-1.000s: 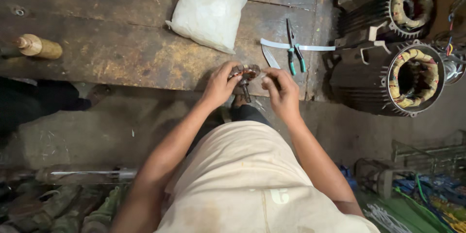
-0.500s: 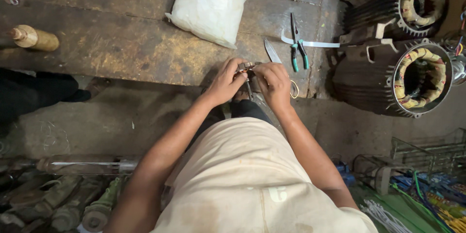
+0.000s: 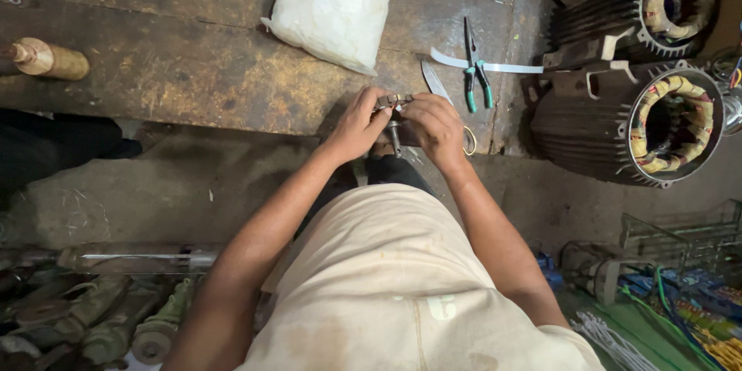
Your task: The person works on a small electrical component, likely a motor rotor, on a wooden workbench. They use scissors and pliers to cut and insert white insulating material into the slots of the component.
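Rough wooden table (image 3: 178, 69) fills the upper view, with two ribbed motor housings (image 3: 618, 124) at its right and a white plastic bag (image 3: 336, 4) lying on top. Near the table's front edge, green-handled pliers (image 3: 475, 69) rest beside the hands. Left hand (image 3: 357, 125) and right hand (image 3: 433, 127) both close around a small metal part (image 3: 393, 108) held between them.

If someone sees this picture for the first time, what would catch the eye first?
Probably the two hands meeting at the bench edge: the left hand and right hand grip a small metal part between them. Next, the big finned motor housing with coloured windings at the right, and the white plastic bag lying on the worn wooden bench.
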